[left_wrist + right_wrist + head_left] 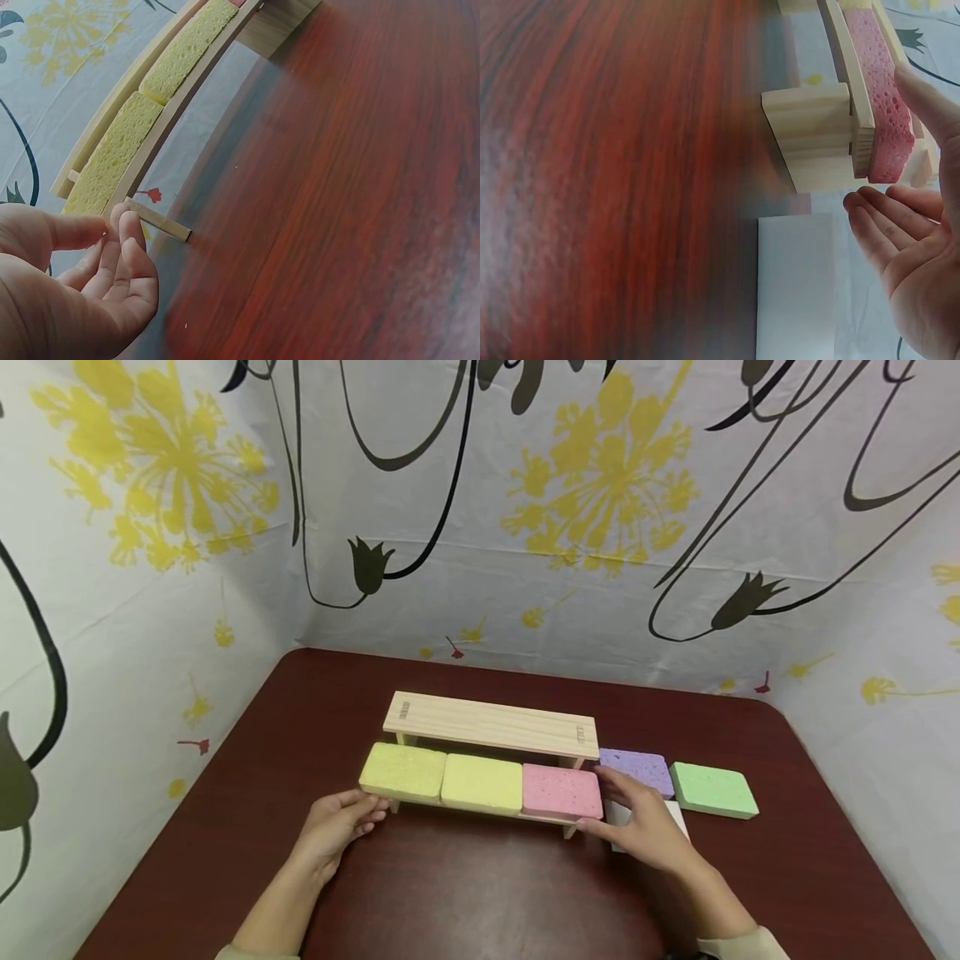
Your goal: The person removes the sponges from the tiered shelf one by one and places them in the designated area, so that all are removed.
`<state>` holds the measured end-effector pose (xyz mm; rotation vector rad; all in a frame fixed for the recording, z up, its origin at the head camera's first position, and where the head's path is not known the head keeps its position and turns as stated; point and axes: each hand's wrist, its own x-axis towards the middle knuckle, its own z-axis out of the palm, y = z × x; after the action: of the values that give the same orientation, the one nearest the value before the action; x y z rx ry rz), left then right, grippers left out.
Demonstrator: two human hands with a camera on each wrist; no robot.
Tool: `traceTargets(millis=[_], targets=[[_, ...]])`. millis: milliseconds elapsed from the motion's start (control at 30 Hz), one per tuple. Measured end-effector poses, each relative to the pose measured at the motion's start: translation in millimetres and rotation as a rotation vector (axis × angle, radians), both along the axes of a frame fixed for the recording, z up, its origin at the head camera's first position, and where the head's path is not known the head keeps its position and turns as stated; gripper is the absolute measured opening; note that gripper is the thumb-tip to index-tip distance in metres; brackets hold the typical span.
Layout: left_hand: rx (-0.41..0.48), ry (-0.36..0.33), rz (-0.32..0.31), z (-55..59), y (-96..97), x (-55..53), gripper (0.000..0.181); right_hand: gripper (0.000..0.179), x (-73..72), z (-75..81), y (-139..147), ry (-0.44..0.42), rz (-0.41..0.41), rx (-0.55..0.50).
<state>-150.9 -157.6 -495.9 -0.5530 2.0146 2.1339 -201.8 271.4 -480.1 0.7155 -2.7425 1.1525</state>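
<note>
Two yellow sponges (482,783) and a pink sponge (562,791) lie in a row on a low wooden stand (480,811). At the stand's left end, my left hand (337,828) pinches the board's corner between thumb and fingertips; in the left wrist view the hand (90,277) partly hides that end. My right hand (647,823) is spread around the right end, thumb in front and fingers behind, beside the pink sponge. Seen in the right wrist view, its fingers (889,229) are nearly straight and the thumb lies along the pink sponge (885,97).
A second wooden stand (491,724) with a bare top is right behind the first. To the right lie a purple sponge (636,770), a green sponge (714,789) and a white block (675,814), partly hidden by my right hand. Patterned cloth (480,527) encloses the dark red table (480,893).
</note>
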Motion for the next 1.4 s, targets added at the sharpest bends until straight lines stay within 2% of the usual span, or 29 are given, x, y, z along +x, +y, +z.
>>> traceTargets(millis=[400, 833, 1400], targets=[[0.002, -0.001, -0.015, -0.3, -2.1, -0.6, 0.024, 0.084, -2.4, -2.6, -4.0, -0.003, 0.002, 0.001], [0.003, 0.005, -0.031, 0.5, -2.1, -0.4, 0.026, 0.078, -7.4, -0.8, -6.1, 0.005, 0.028, -0.025], [0.005, 0.007, -0.035, 0.7, -2.9, -0.1, 0.026, 0.076, -3.3, -0.9, 1.9, -0.001, -0.007, -0.048]])
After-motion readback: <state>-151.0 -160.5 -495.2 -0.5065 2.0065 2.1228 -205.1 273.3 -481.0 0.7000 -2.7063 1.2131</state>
